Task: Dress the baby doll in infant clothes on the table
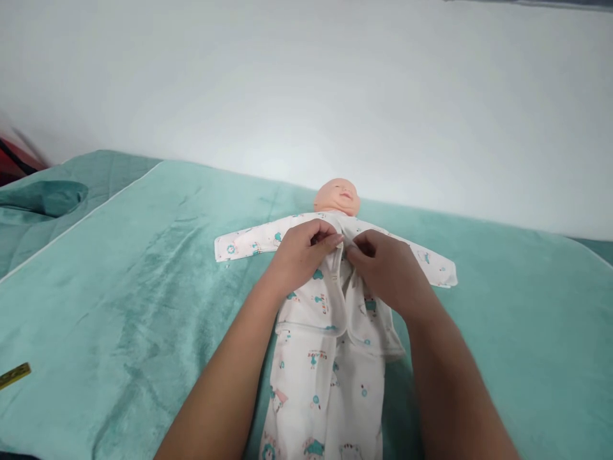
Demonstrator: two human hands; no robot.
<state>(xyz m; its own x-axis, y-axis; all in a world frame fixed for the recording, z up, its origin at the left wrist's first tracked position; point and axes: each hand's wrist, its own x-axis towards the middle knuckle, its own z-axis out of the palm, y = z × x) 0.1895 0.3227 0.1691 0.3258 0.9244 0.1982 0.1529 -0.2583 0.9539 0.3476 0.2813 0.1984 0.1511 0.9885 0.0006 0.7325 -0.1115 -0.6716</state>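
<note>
A baby doll [337, 195] lies face up on a teal blanket, dressed in a white printed baby jacket [311, 310] and matching trousers [306, 396]. Both sleeves stretch out sideways. The jacket's front is parted below the chest, its two lower flaps apart. My left hand [306, 252] is closed, thumb and fingers pinching the jacket's left-side front edge near the chest. Close beside it, my right hand [383, 265] pinches the opposite front edge. The fingertips of the two hands are only a little apart. Whatever fastener lies under the fingertips is hidden.
The teal blanket [143, 306] covers the bed, with creases at the left. A white wall [306, 83] rises behind the doll's head. A yellow strip, perhaps a tape measure [14, 375], lies at the left edge. Something red [19, 156] shows at the far left.
</note>
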